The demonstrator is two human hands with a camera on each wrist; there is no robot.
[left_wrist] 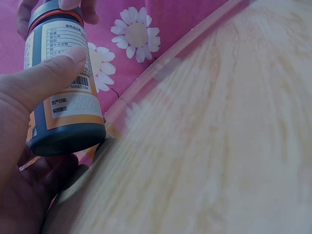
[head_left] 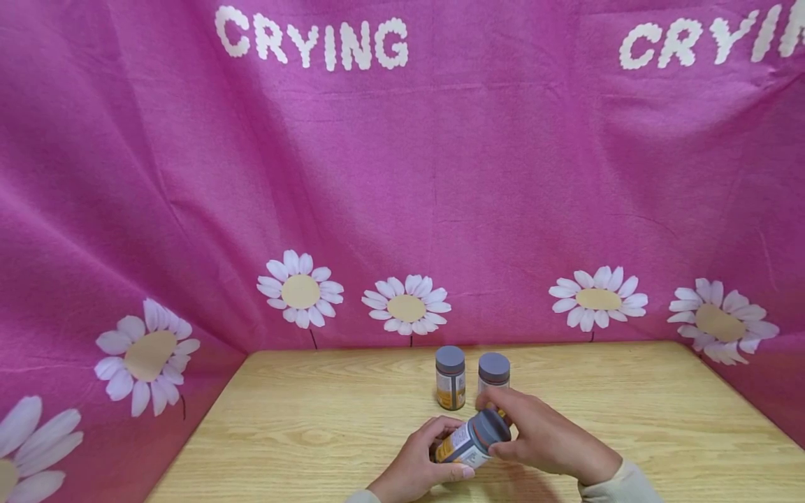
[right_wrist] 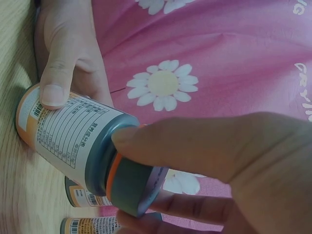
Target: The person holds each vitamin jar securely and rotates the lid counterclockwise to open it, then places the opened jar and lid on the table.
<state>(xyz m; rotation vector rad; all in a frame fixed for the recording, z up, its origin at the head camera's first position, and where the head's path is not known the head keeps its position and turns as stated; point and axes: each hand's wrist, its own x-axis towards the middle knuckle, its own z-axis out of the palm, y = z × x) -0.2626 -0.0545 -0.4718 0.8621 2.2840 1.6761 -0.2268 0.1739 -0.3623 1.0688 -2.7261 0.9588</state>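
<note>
A dark supplement bottle [head_left: 464, 447] with an orange and white label is held tilted above the table, its capped end toward the right. My left hand [head_left: 418, 457] grips the bottle's body, the thumb lying across the label in the left wrist view. The fingers and thumb of my right hand [head_left: 547, 434] hold the dark grey cap [right_wrist: 134, 187]. An orange ring [right_wrist: 115, 170] shows between cap and shoulder. Whether the cap is loose cannot be made out. Part of the label is hidden behind my left hand.
Two similar capped bottles stand upright just beyond my hands, one on the left [head_left: 450, 381] and one on the right [head_left: 493, 368], the latter partly covered by my right hand. The wooden table [head_left: 302, 419] ends at a pink cloth [head_left: 490, 209] printed with daisies and lettering.
</note>
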